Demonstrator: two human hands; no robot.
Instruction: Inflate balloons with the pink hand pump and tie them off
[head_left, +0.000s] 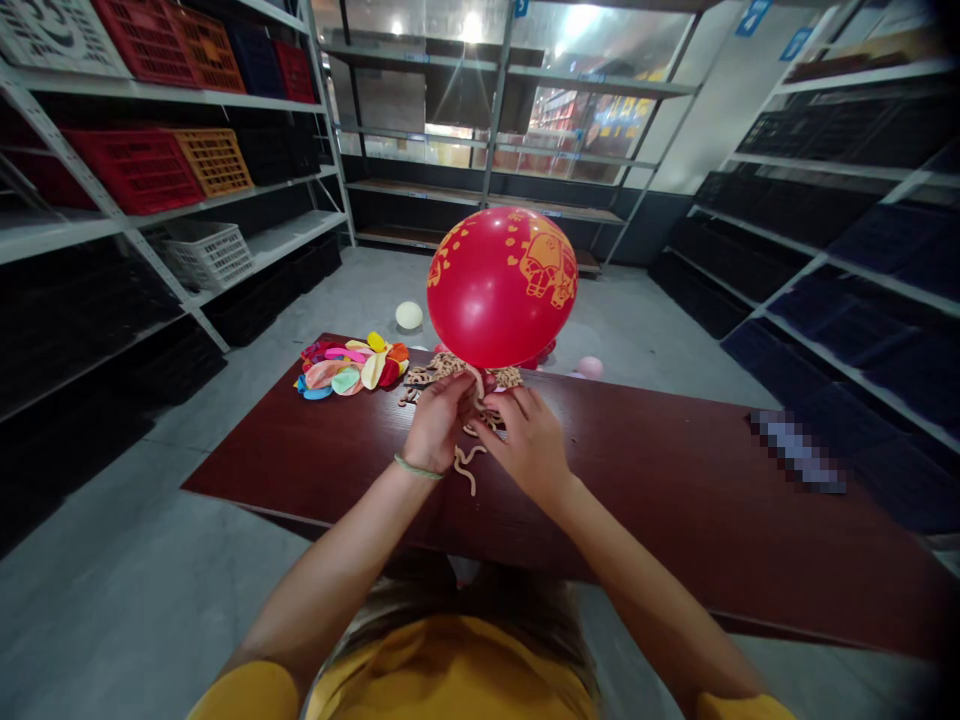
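A big red balloon (491,300) with yellow printed figures and hearts stands inflated above my two hands. My left hand (436,420) has its fingers closed at the balloon's underside, where the neck is mostly hidden. A beige, rubbery-looking strand (478,388) passes between both hands. My right hand (531,440) is closed, with thumb and fingers pinching at that strand. Behind and below the hands lies a pile of similar beige strands (435,370). Two loose strands (470,470) lie nearer me on the brown table (637,480).
Several uninflated coloured balloons (352,365) lie heaped at the table's left. A pale yellow balloon (409,316) and a pink one (590,367) are beyond the far edge. A blurred-out object (796,452) lies at right. Shelves with crates (139,170) stand around.
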